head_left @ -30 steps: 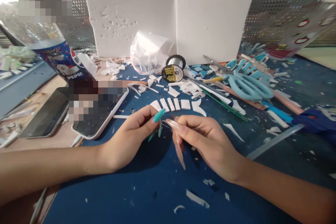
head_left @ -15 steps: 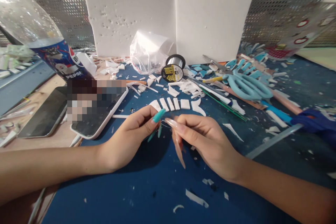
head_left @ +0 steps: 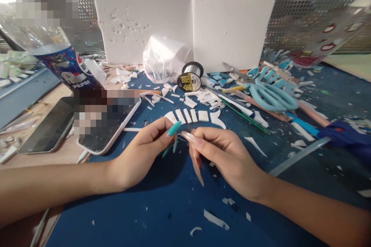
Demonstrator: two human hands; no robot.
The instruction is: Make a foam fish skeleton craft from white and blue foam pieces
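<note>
My left hand [head_left: 145, 148], with long teal nails, is closed in a pinch over the blue mat [head_left: 121, 220]. Facing it, my right hand [head_left: 228, 154], with long pale nails, pinches too. A thin clear line [head_left: 179, 135] shows faintly as a small curve between the fingertips; its ends are hidden. Just beyond the hands, several white foam pieces [head_left: 203, 115] lie in an arc, with a tail-shaped piece [head_left: 216, 117] at the right end. A spool of clear line [head_left: 189, 77] with a black and yellow label rests behind them.
Two phones [head_left: 110, 131] and a Pepsi bottle [head_left: 69, 65] stand on the left. Light blue scissors [head_left: 272, 96], a green pen-like tool [head_left: 246, 115] and foam scraps [head_left: 199, 98] crowd the right and back. A plastic bag [head_left: 165, 58] sits before white foam boards [head_left: 228, 31].
The view has shifted very slightly. Both hands keep their pinch in nearly the same place, and the foam pieces have not moved.
</note>
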